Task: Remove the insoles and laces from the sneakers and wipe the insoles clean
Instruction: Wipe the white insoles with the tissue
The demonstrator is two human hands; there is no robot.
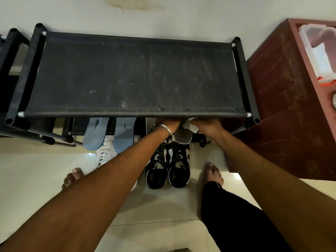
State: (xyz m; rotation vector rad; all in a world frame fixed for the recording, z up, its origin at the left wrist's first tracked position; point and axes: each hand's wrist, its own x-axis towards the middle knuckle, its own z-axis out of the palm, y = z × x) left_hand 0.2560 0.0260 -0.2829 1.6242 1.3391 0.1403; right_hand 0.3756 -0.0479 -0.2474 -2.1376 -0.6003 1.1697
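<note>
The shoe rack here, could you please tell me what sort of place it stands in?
Probably a home entryway: a fabric shoe rack against the wall, sneakers on the tiled floor, bare feet.

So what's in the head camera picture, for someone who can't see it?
Both hands, left hand and right hand, hold a grey insole and white cloth under a black shoe rack. Two blue insoles lean nearby; black sneakers sit below.
</note>
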